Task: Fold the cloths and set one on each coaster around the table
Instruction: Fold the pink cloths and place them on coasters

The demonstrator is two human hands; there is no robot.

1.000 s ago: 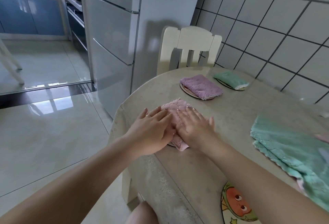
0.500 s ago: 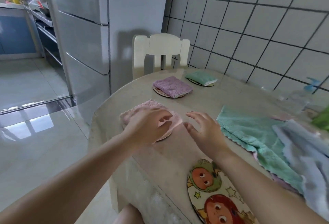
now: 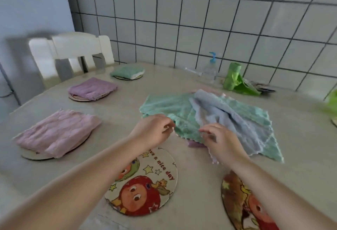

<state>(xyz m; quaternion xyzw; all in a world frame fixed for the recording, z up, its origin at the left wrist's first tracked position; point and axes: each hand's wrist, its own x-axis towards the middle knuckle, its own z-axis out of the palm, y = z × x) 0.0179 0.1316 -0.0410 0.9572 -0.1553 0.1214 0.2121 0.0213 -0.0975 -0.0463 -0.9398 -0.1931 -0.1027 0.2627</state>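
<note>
Reaching over the middle of the table (image 3: 127, 113), I had both hands at the near edge of the loose pile. My left hand (image 3: 153, 133) was curled, fingertips close together at the near left corner of the green cloth (image 3: 164, 107); motion blur kept me from telling whether it had the hem pinched or was only touching it. My right hand (image 3: 220, 142) sat just beside it, fingers bent over the scalloped near hem, with the same doubt about a real hold. The blue cloth (image 3: 228, 116) lay rumpled on top of the green one, its length running from the far middle toward the near right. I judged the blue one the nearer job for my right hand, since it had to come off first. Just nearside of both wrists, two picture coasters (image 3: 156, 180) were bare. Along the left edge, the pink cloth (image 3: 56, 131), purple cloth (image 3: 91, 88) and folded green cloth (image 3: 125, 71) were on theirs.
</note>
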